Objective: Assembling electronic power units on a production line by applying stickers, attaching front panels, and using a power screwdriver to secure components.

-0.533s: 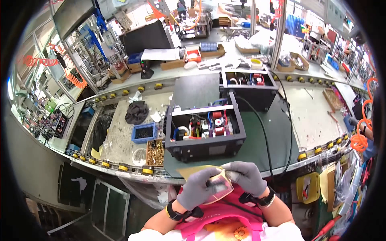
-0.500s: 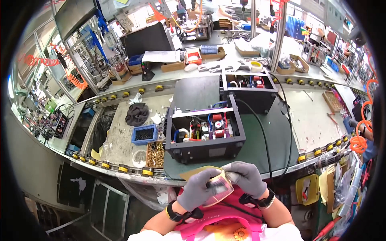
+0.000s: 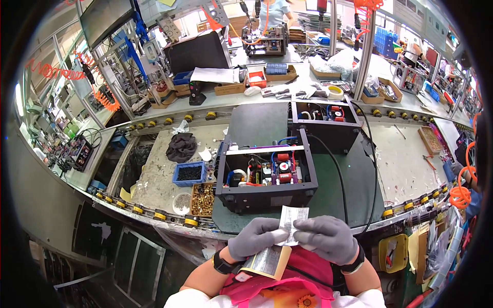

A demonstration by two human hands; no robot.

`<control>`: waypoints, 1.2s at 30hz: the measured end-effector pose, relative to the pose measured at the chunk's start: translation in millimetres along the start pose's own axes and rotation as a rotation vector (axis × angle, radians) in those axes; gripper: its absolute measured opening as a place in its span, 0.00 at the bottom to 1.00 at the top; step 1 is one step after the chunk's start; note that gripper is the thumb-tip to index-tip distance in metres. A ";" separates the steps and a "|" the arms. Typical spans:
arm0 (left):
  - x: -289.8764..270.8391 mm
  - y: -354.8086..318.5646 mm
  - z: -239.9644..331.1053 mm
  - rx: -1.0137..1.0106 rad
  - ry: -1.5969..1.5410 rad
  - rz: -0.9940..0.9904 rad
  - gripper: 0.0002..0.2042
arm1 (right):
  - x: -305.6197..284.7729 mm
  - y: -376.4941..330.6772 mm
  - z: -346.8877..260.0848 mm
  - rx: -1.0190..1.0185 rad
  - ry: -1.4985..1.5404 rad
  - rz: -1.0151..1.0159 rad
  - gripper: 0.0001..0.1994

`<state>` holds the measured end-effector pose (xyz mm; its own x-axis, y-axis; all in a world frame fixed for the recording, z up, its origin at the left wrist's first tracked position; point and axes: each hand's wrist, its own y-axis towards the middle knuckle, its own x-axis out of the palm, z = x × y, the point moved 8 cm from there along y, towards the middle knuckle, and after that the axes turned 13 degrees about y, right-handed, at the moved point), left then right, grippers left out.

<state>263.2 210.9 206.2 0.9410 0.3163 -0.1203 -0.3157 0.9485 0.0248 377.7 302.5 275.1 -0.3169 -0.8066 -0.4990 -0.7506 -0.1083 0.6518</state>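
The white label (image 3: pixel 291 224) now stands upright between both gloved hands, its upper end raised clear of the fingers toward the open black box (image 3: pixel 264 177). Earlier it lies low and mostly covered. The left hand (image 3: pixel 255 237) and right hand (image 3: pixel 328 238) sit slightly higher and closer to the bench edge. The backing sheet (image 3: pixel 267 262) now hangs beneath the left hand.

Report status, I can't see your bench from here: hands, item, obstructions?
Left hand and right hand, grey-gloved, pinching small white printed paper slip. Tan label sheet under left hand. Open black electronics chassis just ahead, untouched.
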 end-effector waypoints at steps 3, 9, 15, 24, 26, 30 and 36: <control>2.3 4.8 -11.6 -0.165 -0.031 0.008 0.12 | -16.1 -4.8 23.1 0.227 -0.044 0.204 0.17; 25.0 34.0 -8.3 -0.086 0.116 0.040 0.12 | -16.6 -39.3 86.1 0.568 0.758 0.533 0.12; 35.5 44.5 -28.7 -0.160 0.140 0.040 0.22 | -65.0 -55.8 119.3 0.500 0.695 0.714 0.06; 18.7 7.0 -111.3 -0.393 0.160 0.154 0.13 | -154.9 -67.5 288.5 0.677 0.400 0.840 0.09; 22.6 3.5 -117.4 -0.372 0.249 0.151 0.13 | -147.7 -68.3 311.1 0.702 0.435 0.817 0.09; 22.4 2.8 -126.1 -0.396 0.160 0.167 0.12 | -144.1 -68.8 323.1 0.674 0.438 0.827 0.10; 22.6 6.0 -124.0 -0.399 0.164 0.147 0.12 | -147.3 -68.2 320.8 0.662 0.389 0.837 0.10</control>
<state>267.5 222.0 80.6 0.8609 0.4104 -0.3008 -0.4973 0.8038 -0.3266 289.6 615.1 120.9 -0.7480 -0.6195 0.2383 -0.5833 0.7848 0.2094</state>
